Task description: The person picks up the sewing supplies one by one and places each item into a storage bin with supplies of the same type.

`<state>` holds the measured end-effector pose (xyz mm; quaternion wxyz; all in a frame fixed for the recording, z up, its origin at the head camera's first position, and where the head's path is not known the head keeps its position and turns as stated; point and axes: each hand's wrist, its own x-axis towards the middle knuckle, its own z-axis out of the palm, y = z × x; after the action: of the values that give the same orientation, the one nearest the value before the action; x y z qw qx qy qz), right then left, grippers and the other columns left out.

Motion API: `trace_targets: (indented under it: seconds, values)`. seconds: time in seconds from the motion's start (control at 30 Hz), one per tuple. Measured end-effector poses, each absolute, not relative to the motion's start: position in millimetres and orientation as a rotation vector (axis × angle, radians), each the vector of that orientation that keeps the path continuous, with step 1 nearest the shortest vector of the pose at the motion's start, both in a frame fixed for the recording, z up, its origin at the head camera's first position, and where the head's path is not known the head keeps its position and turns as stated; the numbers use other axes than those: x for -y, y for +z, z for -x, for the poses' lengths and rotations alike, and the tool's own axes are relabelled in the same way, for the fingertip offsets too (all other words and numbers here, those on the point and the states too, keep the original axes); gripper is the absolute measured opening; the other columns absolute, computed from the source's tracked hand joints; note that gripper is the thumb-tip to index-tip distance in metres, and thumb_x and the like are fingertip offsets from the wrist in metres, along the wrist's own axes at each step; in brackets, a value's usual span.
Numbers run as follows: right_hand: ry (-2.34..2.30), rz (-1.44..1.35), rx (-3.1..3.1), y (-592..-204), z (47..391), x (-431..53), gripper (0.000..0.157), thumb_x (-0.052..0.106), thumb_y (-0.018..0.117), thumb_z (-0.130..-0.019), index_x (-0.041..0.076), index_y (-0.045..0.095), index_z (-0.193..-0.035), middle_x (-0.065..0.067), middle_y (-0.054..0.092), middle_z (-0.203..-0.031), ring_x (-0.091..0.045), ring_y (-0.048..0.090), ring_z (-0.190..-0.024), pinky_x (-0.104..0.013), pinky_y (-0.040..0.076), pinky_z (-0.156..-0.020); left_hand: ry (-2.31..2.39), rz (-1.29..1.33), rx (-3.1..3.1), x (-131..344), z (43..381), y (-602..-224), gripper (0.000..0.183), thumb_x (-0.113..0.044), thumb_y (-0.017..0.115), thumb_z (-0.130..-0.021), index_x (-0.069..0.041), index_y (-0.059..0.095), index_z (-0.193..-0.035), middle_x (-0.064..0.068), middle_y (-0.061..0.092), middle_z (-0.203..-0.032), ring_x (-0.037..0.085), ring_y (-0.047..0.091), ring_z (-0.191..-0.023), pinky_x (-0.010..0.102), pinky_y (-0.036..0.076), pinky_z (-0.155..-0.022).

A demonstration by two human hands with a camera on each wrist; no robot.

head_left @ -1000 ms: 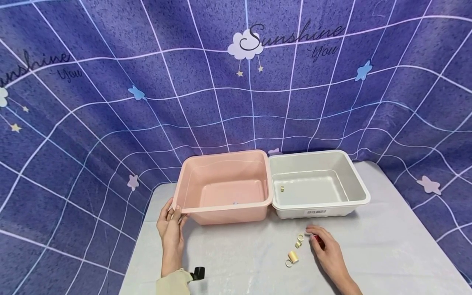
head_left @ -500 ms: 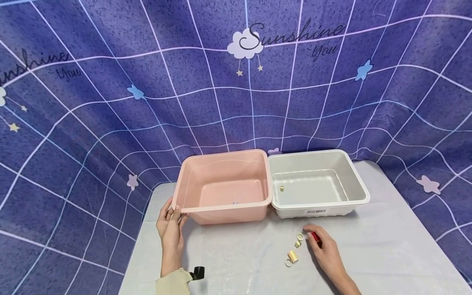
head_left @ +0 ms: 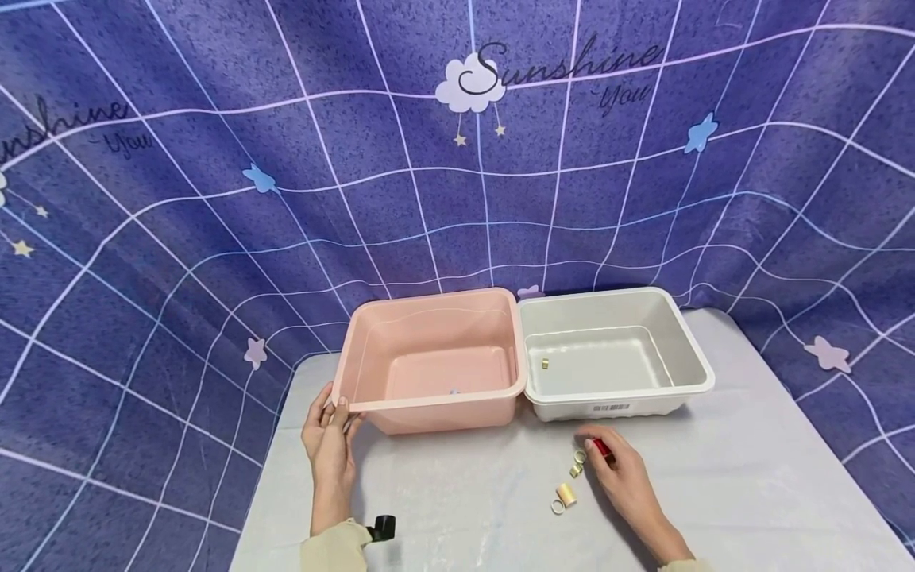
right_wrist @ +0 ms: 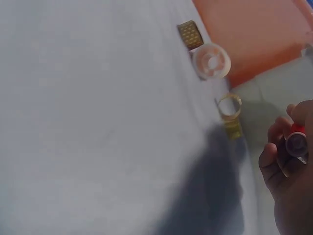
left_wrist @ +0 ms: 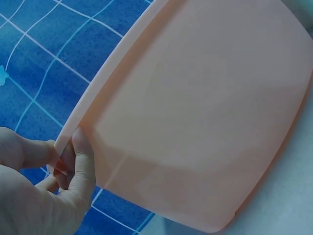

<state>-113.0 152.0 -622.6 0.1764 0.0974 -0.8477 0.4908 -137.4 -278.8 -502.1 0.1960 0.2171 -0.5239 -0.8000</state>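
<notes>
Table [head_left: 457,500] pale, cloth-covered. Pink bin [head_left: 450,416] on it: likely light, stiff plastic, best held by the rim. White bin [head_left: 643,406] just to its right, smaller. My left hand [head_left: 332,445] pinches the pink bin's near left corner. My right hand [head_left: 623,477], before the white bin, has fingers curled round the red spool [head_left: 604,451]: probably light, hard, smooth; grip its middle. Yellow spool [head_left: 566,495] nearby, likewise. Rings: one beside it [head_left: 557,507], two together farther up [head_left: 580,457]; tiny, apt to roll.
</notes>
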Motion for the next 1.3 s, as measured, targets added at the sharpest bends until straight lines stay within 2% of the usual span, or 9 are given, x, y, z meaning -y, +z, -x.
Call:
trace_targets:
  seconds: [0.13, 0.27, 0.57, 0.83, 1.07, 1.3]
  values:
    - [1.404, -0.289, 2.413, -615, 117, -148, 0.023, 0.003, 0.068, -0.1, 0.013, 0.074, -0.119, -0.002, 0.072, -0.121, 0.0, 0.063, -0.098, -0.011, 0.056, -0.068, -2.254, -0.61, 1.458, 279, 138, -502, 0.052, -0.002, 0.06, -0.104, -0.003, 0.044, -0.154, 0.006, 0.061, -0.111, 0.008, 0.069, -0.074, 0.019, 0.066, -0.07]
    - [1.4, -0.3, 2.413, -609, 121, -145, 0.023, 0.004, 0.068, -0.1, 0.017, 0.074, -0.118, -0.002, 0.072, -0.121, 0.003, 0.061, -0.093, -0.017, 0.058, -0.062, -2.255, -0.608, 1.462, 279, 139, -502, 0.053, -0.002, 0.06, -0.104, -0.003, 0.044, -0.155, 0.005, 0.061, -0.11, 0.008, 0.069, -0.074, 0.018, 0.066, -0.069]
    - [1.34, -0.388, 2.393, -593, 132, -141, 0.019, 0.002, 0.067, -0.1, 0.01, 0.074, -0.116, -0.001, 0.073, -0.113, 0.002, 0.061, -0.085, -0.014, 0.054, -0.07, -2.235, -0.608, 1.471, 280, 139, -503, 0.053, -0.002, 0.059, -0.104, -0.003, 0.043, -0.155, 0.006, 0.06, -0.11, 0.007, 0.068, -0.073, 0.018, 0.066, -0.069]
    - [1.323, -0.508, 2.358, -576, 137, -136, 0.019, 0.002, 0.067, -0.1, 0.011, 0.074, -0.116, -0.001, 0.074, -0.109, 0.0, 0.06, -0.087, -0.013, 0.054, -0.071, -2.251, -0.601, 1.444, 280, 139, -501, 0.053, 0.0, 0.059, -0.104, -0.002, 0.044, -0.154, 0.005, 0.061, -0.107, 0.008, 0.069, -0.073, 0.019, 0.066, -0.069]
    - [1.312, -0.596, 2.324, -565, 136, -131, 0.024, -0.004, 0.07, -0.096, 0.011, 0.075, -0.114, -0.001, 0.075, -0.113, -0.004, 0.065, -0.094, -0.009, 0.052, -0.077, -2.211, -0.594, 1.497, 280, 139, -504, 0.052, -0.001, 0.057, -0.105, -0.002, 0.043, -0.155, 0.006, 0.061, -0.111, 0.006, 0.068, -0.074, 0.017, 0.065, -0.069]
    - [1.368, -0.772, 2.267, -547, 135, -125, 0.037, -0.009, 0.068, -0.095, 0.018, 0.072, -0.119, -0.006, 0.073, -0.119, -0.011, 0.068, -0.106, -0.008, 0.055, -0.085, -2.204, -0.581, 1.508, 279, 137, -504, 0.052, -0.002, 0.057, -0.106, -0.002, 0.043, -0.156, 0.007, 0.061, -0.114, 0.006, 0.068, -0.078, 0.017, 0.066, -0.073]
